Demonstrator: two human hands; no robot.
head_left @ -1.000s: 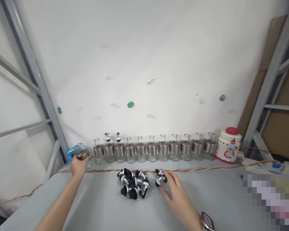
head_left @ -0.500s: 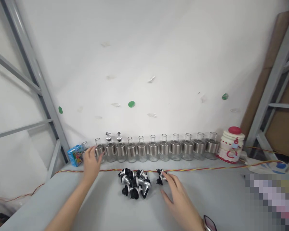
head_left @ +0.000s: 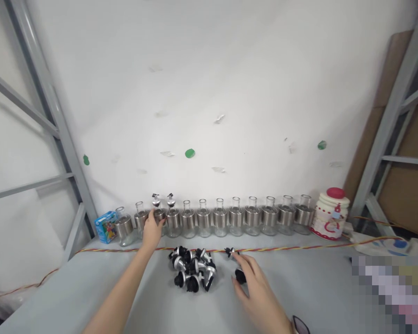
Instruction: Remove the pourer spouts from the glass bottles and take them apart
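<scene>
Curving round the third bottle from the left [head_left: 160,215], the left hand [head_left: 152,231] sets fingers and thumb on either side. The right hand [head_left: 256,281], well apart, cups a loose pourer [head_left: 240,276] beside the piled pourers [head_left: 198,266] on the bench [head_left: 181,315]; I cannot tell whether either grip is closed.

blue box [head_left: 106,227], eight o'clock: coloured print, perhaps with lettering, too small to read.
red-lidded jar [head_left: 327,218], four o'clock: red pattern and a pale blue tag [head_left: 336,215], nothing legible.
bottle row [head_left: 220,218], six o'clock: nothing readable on the steel sleeves [head_left: 236,216].
whole view: no text or number legible.
</scene>
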